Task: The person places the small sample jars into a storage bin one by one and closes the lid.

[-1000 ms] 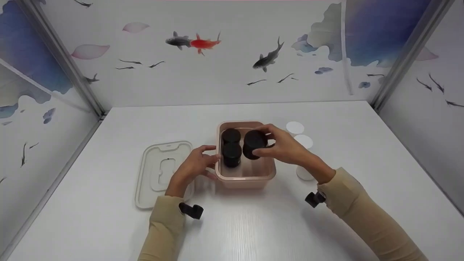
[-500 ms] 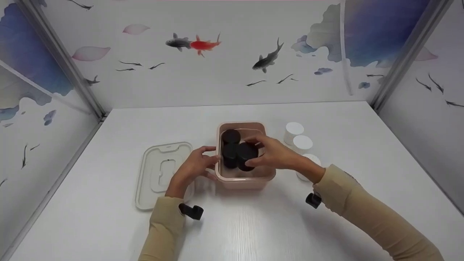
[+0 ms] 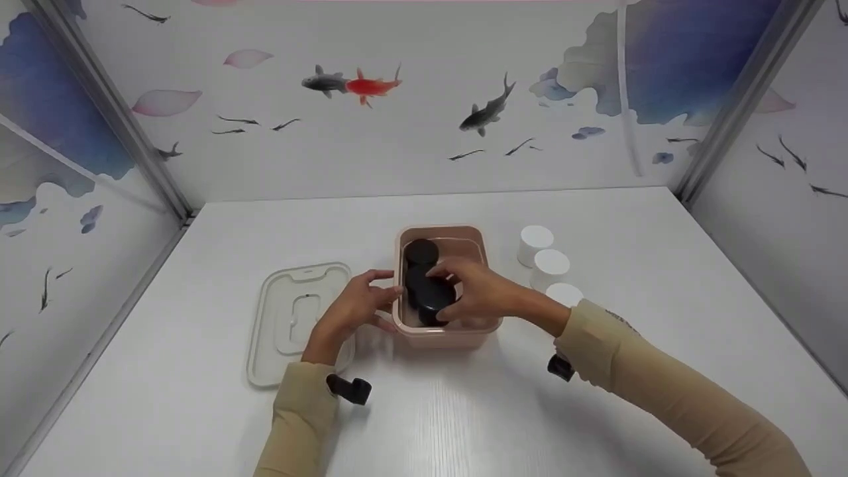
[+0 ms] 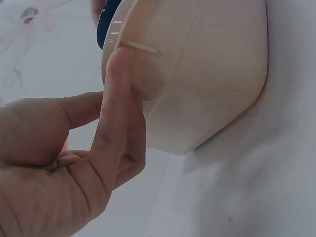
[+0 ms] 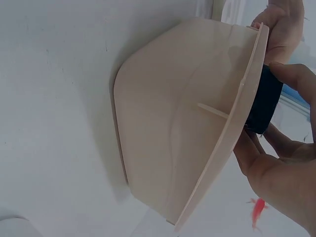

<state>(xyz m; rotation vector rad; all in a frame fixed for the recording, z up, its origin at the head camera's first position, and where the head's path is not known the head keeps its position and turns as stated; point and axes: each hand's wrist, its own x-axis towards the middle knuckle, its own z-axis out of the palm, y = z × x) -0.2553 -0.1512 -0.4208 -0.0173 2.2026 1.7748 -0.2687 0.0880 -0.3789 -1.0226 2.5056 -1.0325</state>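
Observation:
In the head view, my right hand [image 3: 480,291] grips a black cylindrical jar [image 3: 435,299] by its sides, at the front left inside a pink plastic bin [image 3: 445,336]. The right wrist view shows this jar [image 5: 265,101] standing above the bin's rim. Two more black jars are in the bin: the back one [image 3: 422,252] shows its round top, and the middle one [image 3: 417,277] is partly hidden by the held jar and my fingers. My left hand [image 3: 358,301] touches the bin's left side, fingers fairly straight against the rim and outer wall [image 4: 197,64].
A pale rectangular lid [image 3: 268,344] lies left of the bin, partly under my left arm. Right of the bin stand three white jars: a back one [image 3: 535,245], a middle one [image 3: 550,266] and a front one [image 3: 563,293] partly behind my right wrist. Printed panels enclose the table.
My right hand has carried the black jar from the bin's right side leftward and toward the front, and lower. My left hand has stayed at the bin's side.

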